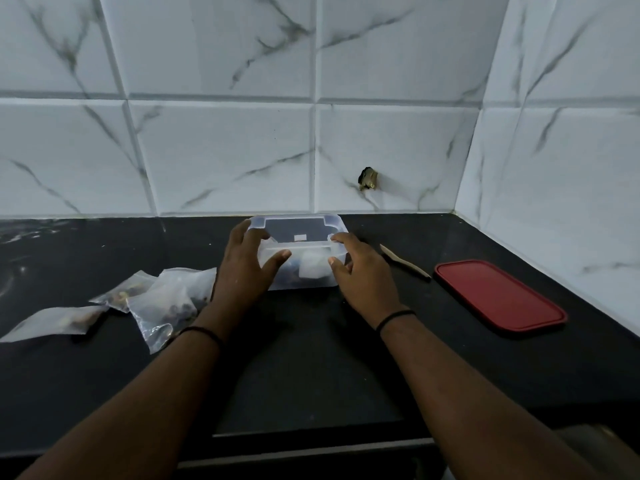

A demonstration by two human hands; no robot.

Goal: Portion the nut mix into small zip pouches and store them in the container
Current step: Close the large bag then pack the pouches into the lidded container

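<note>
Container point(298, 226), clear plastic, sits centre frame on the black counter point(311, 358), pouches inside; left hand point(247, 268) and right hand point(363, 271) grip its near corners, fingers curled over the rim. Red lid point(498, 294) lies right, filled zip pouches point(162, 299) left. Steady box, load remaining pouches flat, then lid.

Black counter point(311, 358) carries container point(301, 237), pouches point(162, 299), red lid point(498, 296), perhaps spoon point(405, 261).

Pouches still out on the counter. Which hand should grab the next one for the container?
Left. The filled pouches lie just beside the left hand, left of the clear container. The right hand holds the container's other side, nearer the red lid, and would have to cross over.
</note>
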